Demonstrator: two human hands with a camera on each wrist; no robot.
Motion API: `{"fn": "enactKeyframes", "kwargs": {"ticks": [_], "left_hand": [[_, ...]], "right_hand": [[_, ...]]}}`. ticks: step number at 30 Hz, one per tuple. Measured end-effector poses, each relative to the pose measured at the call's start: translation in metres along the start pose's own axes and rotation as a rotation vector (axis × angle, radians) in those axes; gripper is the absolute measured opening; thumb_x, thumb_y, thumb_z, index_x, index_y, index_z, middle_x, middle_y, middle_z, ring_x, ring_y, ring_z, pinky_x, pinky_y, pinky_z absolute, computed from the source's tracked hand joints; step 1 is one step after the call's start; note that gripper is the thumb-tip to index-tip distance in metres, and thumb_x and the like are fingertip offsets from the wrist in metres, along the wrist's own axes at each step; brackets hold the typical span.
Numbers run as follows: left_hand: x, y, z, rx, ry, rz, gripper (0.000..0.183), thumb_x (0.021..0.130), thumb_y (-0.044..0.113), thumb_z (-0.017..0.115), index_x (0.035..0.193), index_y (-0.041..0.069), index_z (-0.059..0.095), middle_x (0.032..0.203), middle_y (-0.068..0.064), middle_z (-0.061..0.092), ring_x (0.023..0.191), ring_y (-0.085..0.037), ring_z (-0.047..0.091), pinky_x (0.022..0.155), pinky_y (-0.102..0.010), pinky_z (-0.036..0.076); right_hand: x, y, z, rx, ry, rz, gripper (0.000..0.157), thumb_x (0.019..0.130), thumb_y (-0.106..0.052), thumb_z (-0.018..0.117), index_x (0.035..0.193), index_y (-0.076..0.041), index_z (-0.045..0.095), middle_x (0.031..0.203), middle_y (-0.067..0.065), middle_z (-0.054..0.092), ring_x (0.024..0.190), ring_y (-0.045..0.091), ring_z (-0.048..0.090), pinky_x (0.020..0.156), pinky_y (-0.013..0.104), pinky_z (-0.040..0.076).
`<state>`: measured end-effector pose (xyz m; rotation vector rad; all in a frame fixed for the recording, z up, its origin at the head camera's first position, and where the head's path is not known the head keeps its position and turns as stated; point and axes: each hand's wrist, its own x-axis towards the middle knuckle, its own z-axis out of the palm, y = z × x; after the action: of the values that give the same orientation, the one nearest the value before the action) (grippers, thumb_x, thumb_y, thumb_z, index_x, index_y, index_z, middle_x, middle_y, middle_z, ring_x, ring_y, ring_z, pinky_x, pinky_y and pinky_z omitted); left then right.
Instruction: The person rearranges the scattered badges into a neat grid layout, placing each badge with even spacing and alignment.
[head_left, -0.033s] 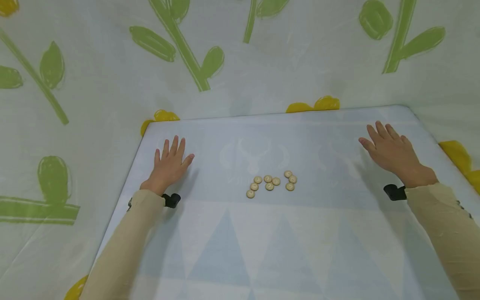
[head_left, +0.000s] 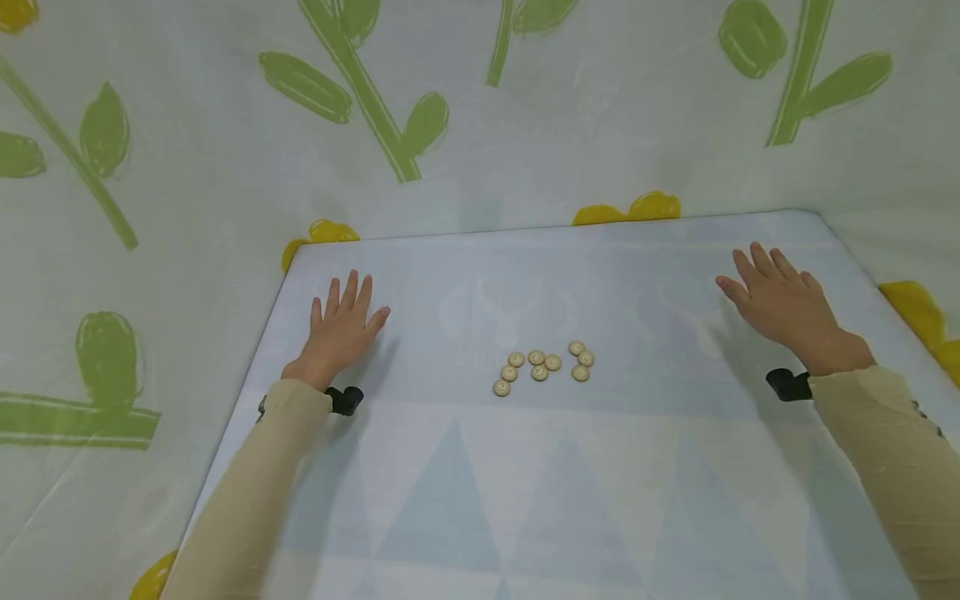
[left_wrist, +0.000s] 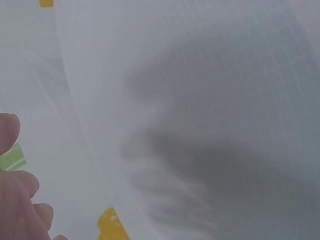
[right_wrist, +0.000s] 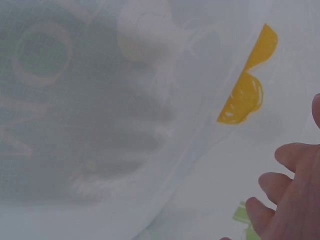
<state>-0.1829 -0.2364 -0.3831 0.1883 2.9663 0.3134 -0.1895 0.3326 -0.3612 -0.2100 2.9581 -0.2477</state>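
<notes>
Several small round beige buttons (head_left: 539,373) lie flat near the middle of the table, in three loose groups of three. My left hand (head_left: 339,329) is held out to their left with fingers straight and spread, and it holds nothing. On the far right, my right hand (head_left: 797,315) is stretched out the same way, palm down and away from the buttons. Each hand casts a soft shadow on the tabletop. The left wrist view catches part of the left fingers (left_wrist: 44,215) at its left edge; the right wrist view has right fingers (right_wrist: 276,186) at its right side.
A pale cloth with blue triangles covers the table (head_left: 450,467), whose far edge runs behind both hands. Beyond it hangs a white sheet (head_left: 525,150) printed with green leaves and yellow flowers. A small black device (head_left: 345,401) sits at the left wrist, another (head_left: 789,385) at the right.
</notes>
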Motion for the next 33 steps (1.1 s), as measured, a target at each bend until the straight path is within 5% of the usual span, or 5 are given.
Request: {"fn": "enactKeyframes", "kwargs": {"ticks": [15, 20, 23, 26, 33], "left_hand": [[0.001, 0.011, 0.009, -0.011, 0.000, 0.021, 0.074, 0.090, 0.057, 0.026, 0.144, 0.015, -0.002, 0.148, -0.008, -0.012, 0.133, -0.031, -0.015, 0.099, -0.057, -0.008], [0.000, 0.027, 0.013, -0.085, 0.127, 0.088, 0.061, 0.091, 0.044, 0.041, 0.140, 0.012, 0.027, 0.143, -0.012, 0.025, 0.131, -0.031, 0.019, 0.102, -0.050, 0.018], [-0.005, 0.042, 0.016, -0.206, 0.229, 0.115, 0.042, 0.091, 0.037, 0.048, 0.125, 0.012, 0.049, 0.124, -0.007, 0.050, 0.111, -0.027, 0.045, 0.090, -0.043, 0.037], [-0.012, 0.055, 0.019, -0.321, 0.265, 0.127, 0.029, 0.090, 0.032, 0.051, 0.110, 0.013, 0.058, 0.107, -0.003, 0.058, 0.095, -0.024, 0.053, 0.079, -0.038, 0.043], [-0.018, 0.085, 0.032, -0.405, -0.037, 0.155, 0.022, 0.085, 0.038, 0.057, 0.093, 0.018, 0.061, 0.093, 0.004, 0.058, 0.088, -0.014, 0.052, 0.078, -0.032, 0.042]], "right_hand": [[0.001, -0.018, 0.003, -0.044, 0.049, -0.036, 0.074, 0.093, -0.054, 0.017, 0.141, 0.000, 0.007, 0.144, 0.026, -0.002, 0.130, 0.044, -0.001, 0.094, 0.065, 0.007], [-0.001, -0.016, 0.005, 0.009, 0.084, -0.001, 0.074, 0.093, -0.053, 0.020, 0.140, 0.004, 0.014, 0.141, 0.031, 0.012, 0.125, 0.048, 0.014, 0.094, 0.062, 0.015], [-0.004, -0.015, 0.008, 0.087, 0.103, 0.049, 0.072, 0.092, -0.053, 0.023, 0.137, 0.004, 0.024, 0.134, 0.032, 0.026, 0.118, 0.049, 0.025, 0.090, 0.062, 0.022], [-0.010, -0.021, 0.014, 0.174, 0.144, 0.089, 0.066, 0.092, -0.051, 0.027, 0.129, 0.001, 0.039, 0.124, 0.028, 0.042, 0.107, 0.045, 0.040, 0.082, 0.059, 0.032], [-0.012, -0.054, 0.035, 0.327, 0.203, 0.044, 0.057, 0.091, -0.051, 0.033, 0.113, -0.003, 0.054, 0.096, 0.015, 0.061, 0.085, 0.029, 0.053, 0.070, 0.046, 0.042]]}}
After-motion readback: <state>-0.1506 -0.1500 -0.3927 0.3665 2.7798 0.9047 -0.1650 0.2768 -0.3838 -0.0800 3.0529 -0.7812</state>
